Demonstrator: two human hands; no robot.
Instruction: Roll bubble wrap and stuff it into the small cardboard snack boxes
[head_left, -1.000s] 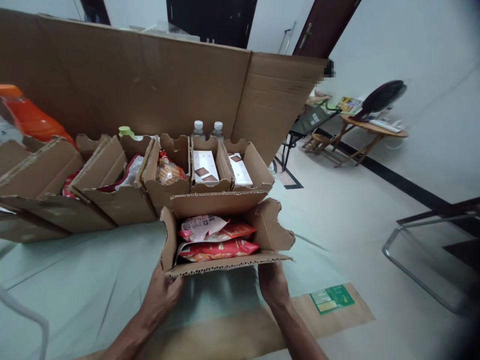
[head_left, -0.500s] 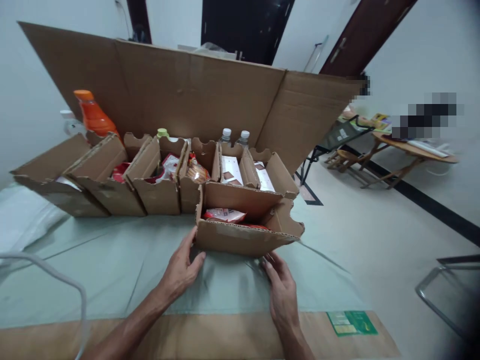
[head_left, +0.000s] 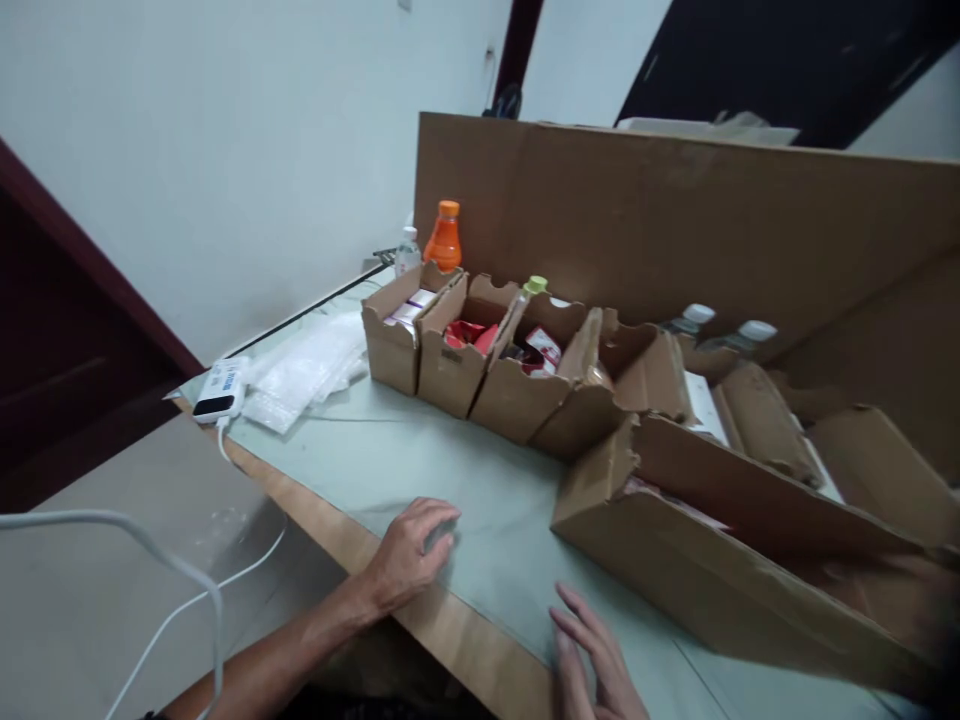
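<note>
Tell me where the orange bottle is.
In the head view, the orange bottle stands just left of centre, behind the left end of the row of boxes, right of a clear bottle with a white cap.

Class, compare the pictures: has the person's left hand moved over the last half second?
Yes: judged against the wooden table edge, the left hand has moved nearer to it, back from the front cardboard box.

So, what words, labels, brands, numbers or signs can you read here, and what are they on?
None can be read for certain.
White device: blue lettering, too blurred to read.
Red-and-white packet: print too small to read.
Nearest cardboard box: no lettering visible on its front.
</note>
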